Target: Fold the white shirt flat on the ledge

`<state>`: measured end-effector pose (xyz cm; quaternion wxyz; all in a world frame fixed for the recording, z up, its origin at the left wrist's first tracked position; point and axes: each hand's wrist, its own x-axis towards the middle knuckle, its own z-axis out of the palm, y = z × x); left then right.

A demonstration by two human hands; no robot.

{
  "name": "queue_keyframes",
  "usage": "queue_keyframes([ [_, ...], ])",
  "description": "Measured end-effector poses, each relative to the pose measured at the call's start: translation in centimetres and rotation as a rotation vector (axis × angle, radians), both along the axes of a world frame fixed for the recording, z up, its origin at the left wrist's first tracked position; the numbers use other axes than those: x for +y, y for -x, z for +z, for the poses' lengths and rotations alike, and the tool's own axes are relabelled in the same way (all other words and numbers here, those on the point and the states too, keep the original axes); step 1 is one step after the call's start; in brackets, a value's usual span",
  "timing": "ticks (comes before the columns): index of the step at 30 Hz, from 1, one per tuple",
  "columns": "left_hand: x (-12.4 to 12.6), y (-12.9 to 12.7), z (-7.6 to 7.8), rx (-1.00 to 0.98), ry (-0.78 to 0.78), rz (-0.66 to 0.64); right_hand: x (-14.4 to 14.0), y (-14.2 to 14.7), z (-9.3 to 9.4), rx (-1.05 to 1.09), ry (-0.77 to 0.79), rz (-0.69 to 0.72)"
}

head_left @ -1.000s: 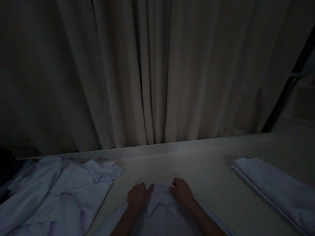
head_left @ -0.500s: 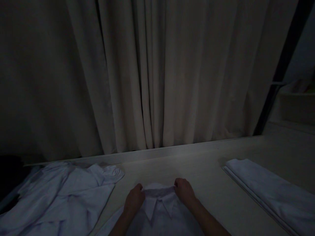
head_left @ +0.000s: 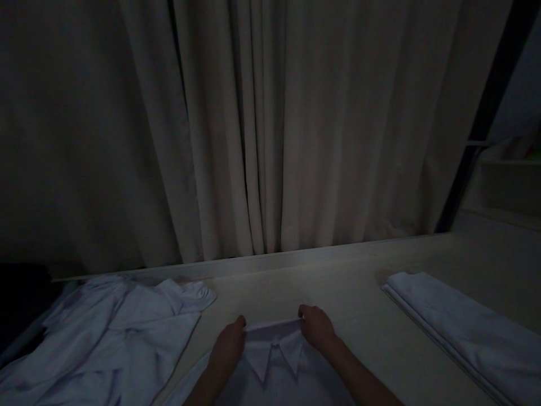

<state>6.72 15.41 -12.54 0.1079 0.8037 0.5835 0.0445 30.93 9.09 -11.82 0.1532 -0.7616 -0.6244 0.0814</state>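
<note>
A white collared shirt (head_left: 276,375) lies in front of me, its collar at the far end and its lower part cut off by the bottom of the view. My left hand (head_left: 228,341) is closed on the left end of the collar, thumb and fingers pinched together. At the collar's right end, my right hand (head_left: 316,326) pinches the fabric the same way. Between them the collar band is stretched nearly straight, with both pointed collar tips hanging toward me.
Rumpled white clothes (head_left: 127,332) lie to the left, beside a dark heap (head_left: 25,304). Folded white garments (head_left: 465,327) are stacked at the right on the pale surface (head_left: 346,293). Long beige curtains (head_left: 321,124) hang behind a low ledge (head_left: 296,260).
Both hands keep their hold on the collar. Its back edge, which sagged and curved before, is now pulled straighter between them. The view has shifted very slightly.
</note>
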Motion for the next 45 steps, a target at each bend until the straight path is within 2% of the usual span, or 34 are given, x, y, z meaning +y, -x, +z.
queue_keyframes([
  [7,0.4,1.0,2.7,-0.047,0.038,-0.117,-0.6,-0.5,1.7,-0.018,0.063,0.031],
  [12,1.7,0.8,2.8,-0.149,0.144,-0.135,0.6,-1.4,1.8,0.064,0.119,0.033],
  [17,4.9,0.8,0.6,-0.347,0.318,-0.180,4.2,-2.8,-0.2,0.291,0.198,0.064],
  [23,10.0,0.5,-4.1,-0.512,0.471,-0.067,9.4,-4.4,-5.0,0.544,0.267,0.026],
  [26,10.5,0.5,-5.9,-0.552,0.565,-0.065,9.4,-5.3,-7.1,0.662,0.298,0.077],
  [29,10.0,0.7,-6.8,-0.567,0.654,-0.109,8.2,-5.8,-8.1,0.744,0.333,0.141],
  [33,9.6,0.7,-7.4,-0.631,0.598,-0.056,7.4,-5.4,-8.1,0.745,0.245,0.131],
  [38,10.3,0.7,-7.2,-0.696,0.465,0.025,8.8,-4.7,-8.0,0.737,0.140,0.079],
  [42,10.4,0.2,-6.6,-0.602,0.245,0.044,9.9,-4.4,-8.2,0.639,0.041,0.031],
  [45,8.8,-0.9,-6.3,-0.499,0.022,0.060,9.3,-3.7,-8.3,0.527,-0.061,-0.017],
])
